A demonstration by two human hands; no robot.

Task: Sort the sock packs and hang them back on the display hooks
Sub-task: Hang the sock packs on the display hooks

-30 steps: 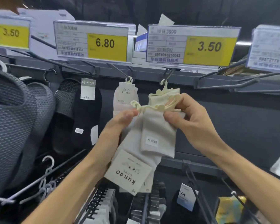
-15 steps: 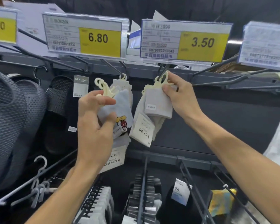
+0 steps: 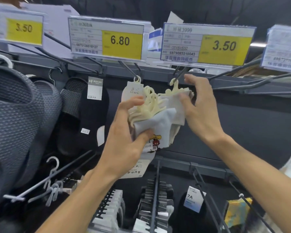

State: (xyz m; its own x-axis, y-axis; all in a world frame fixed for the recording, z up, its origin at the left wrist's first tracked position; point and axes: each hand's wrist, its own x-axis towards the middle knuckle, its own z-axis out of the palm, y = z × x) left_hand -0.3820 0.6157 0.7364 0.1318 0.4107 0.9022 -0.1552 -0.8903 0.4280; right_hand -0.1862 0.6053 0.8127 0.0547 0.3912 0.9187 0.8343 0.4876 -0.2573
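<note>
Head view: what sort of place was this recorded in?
Most likely a shop aisle selling socks and slippers: yellow price tags above metal display hooks, hanging grey slippers, and sock packs held in the left hand.

Dim aisle, overhead light, motion blur, wide-angle edge distortion.
</note>
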